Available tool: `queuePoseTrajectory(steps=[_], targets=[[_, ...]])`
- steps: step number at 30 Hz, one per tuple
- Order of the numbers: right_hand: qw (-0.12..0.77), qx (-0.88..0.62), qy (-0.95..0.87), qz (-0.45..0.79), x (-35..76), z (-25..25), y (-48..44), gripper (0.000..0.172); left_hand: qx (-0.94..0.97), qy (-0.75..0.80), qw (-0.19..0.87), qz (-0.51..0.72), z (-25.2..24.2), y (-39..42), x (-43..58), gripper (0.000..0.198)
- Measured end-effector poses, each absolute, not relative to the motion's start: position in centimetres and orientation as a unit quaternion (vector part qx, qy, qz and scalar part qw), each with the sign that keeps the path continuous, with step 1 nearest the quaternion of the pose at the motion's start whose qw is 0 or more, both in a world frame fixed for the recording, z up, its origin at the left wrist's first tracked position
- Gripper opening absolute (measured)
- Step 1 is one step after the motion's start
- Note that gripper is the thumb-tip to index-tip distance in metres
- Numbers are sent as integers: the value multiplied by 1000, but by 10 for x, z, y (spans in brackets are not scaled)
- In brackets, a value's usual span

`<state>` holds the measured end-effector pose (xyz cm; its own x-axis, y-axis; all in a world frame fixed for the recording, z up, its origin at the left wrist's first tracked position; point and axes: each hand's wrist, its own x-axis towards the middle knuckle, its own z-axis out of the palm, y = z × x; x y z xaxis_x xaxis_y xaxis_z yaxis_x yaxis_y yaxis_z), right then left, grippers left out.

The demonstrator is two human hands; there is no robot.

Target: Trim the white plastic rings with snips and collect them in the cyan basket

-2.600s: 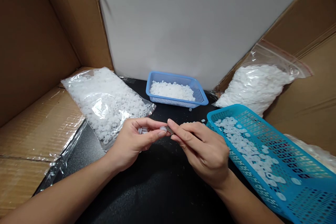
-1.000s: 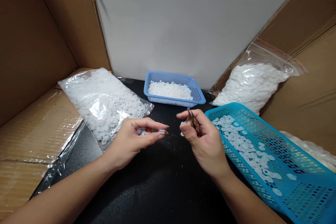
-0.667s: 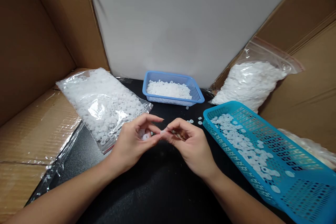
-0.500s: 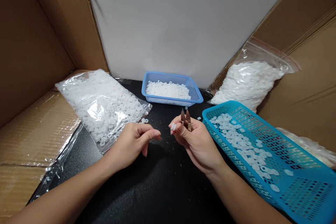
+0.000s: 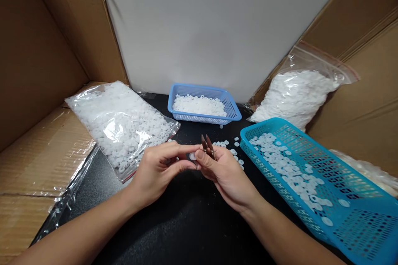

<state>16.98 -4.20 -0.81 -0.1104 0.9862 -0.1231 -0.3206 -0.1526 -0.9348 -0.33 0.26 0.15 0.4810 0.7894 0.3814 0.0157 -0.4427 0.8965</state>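
My right hand [image 5: 226, 174] is closed around a pair of thread snips [image 5: 207, 145], blades pointing up and slightly parted. At its thumb and fingertips a small translucent white disc [image 5: 192, 156] is pinched. My left hand [image 5: 164, 163] meets it there, index finger and thumb closing on the disc's near edge while its other fingers curl in. Loose white discs [image 5: 234, 152] lie on the black table just behind my right hand. Part of the snips is hidden in the palm.
A blue basket [image 5: 202, 121] with small white rings stands at the back. Right of my hands is a long turquoise basket [image 5: 280, 182] of white discs. Clear bags of white pieces lie left [image 5: 124, 128] and back right [image 5: 294, 95]. Cardboard walls [image 5: 62, 20] enclose the sides.
My left hand has moved right and now touches my right hand's fingertips at the disc. My right hand has shifted slightly left with the snips, uncovering loose discs behind it.
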Motion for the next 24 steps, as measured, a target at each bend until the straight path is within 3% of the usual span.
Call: queuePoseTrajectory(steps=[5,10,16,21,24], targets=[[521,-442,-466,562,168,-10,-45,46,646,310,569,403,3,2,-2,16],[620,-460,-483,413,170,-6,-45,17,551,346,658,379,1,5,-3,10],[617,-448,-531,371,171,1,-47,4,513,328,712,349,0,7,-3,26],[613,-446,-545,358,169,2,-49,6,510,322,721,341,-2,7,-4,34],[604,-452,-551,355,170,1,-50,22,508,316,728,335,0,5,-3,36]])
